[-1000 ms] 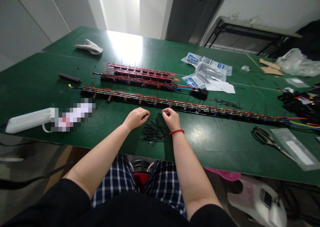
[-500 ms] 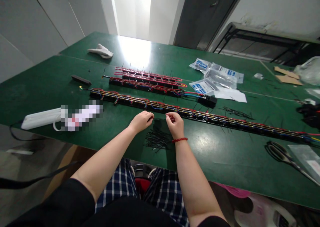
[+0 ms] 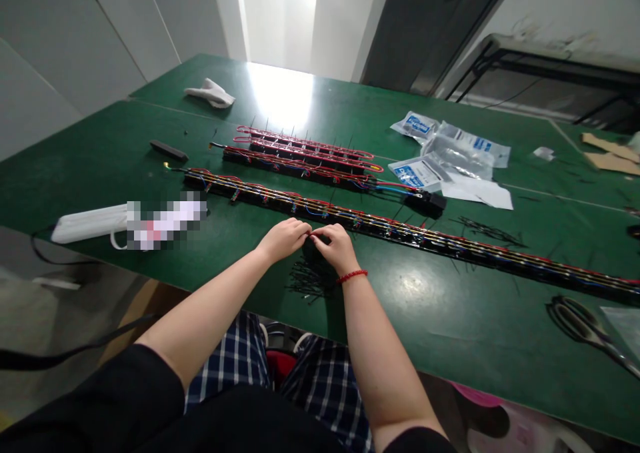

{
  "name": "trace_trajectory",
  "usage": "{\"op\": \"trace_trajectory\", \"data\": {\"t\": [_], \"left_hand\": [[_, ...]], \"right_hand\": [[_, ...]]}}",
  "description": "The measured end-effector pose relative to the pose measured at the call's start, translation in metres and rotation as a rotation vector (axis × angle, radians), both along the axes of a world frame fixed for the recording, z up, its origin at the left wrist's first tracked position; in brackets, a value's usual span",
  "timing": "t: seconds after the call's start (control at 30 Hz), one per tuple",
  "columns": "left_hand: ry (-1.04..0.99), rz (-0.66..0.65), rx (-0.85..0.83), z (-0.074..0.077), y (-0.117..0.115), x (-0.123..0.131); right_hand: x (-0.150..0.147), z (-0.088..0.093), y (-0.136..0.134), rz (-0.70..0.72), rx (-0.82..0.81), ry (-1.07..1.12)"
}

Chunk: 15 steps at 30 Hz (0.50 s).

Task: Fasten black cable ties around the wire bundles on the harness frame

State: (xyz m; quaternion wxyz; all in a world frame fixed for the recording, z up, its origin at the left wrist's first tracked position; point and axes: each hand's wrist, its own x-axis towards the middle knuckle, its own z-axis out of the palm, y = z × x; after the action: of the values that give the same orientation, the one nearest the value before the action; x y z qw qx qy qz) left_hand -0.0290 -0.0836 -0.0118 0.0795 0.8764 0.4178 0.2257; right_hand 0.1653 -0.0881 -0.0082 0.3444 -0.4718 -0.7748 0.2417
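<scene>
Mid-frame, left hand and right hand meet, curled above the black ties, can't tell what they're pinching

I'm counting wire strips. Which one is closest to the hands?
The longest strip, just beyond the left hand and right hand; two shorter strips lie farther back.

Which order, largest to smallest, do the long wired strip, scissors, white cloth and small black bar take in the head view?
1. long wired strip
2. scissors, though nearer the camera
3. white cloth and small black bar look alike; the cloth lies farther, so unranked
</scene>
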Motion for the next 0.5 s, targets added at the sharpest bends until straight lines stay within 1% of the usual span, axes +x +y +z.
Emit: {"op": "trace_trajectory", "data": {"t": [0.17,0.37,0.43,0.5], "left_hand": [[0.024,-0.003,0.005,0.0016,-0.0020,0.0006],[0.013,0.002,-0.031,0.0027,-0.0025,0.0013],[0.005,0.024,-0.046,0.0033,-0.0028,0.0017],[-0.005,0.060,-0.054,0.0033,-0.0028,0.0021]], "right_hand": [[0.0010,-0.0007,0.0006,0.010,-0.047,0.019],[0.0019,0.0012,0.0010,0.015,-0.085,0.003],[0.0030,0.0021,0.0009,0.002,-0.103,0.040],[0.0042,0.0023,0.0012,-0.042,-0.144,0.125]]}}
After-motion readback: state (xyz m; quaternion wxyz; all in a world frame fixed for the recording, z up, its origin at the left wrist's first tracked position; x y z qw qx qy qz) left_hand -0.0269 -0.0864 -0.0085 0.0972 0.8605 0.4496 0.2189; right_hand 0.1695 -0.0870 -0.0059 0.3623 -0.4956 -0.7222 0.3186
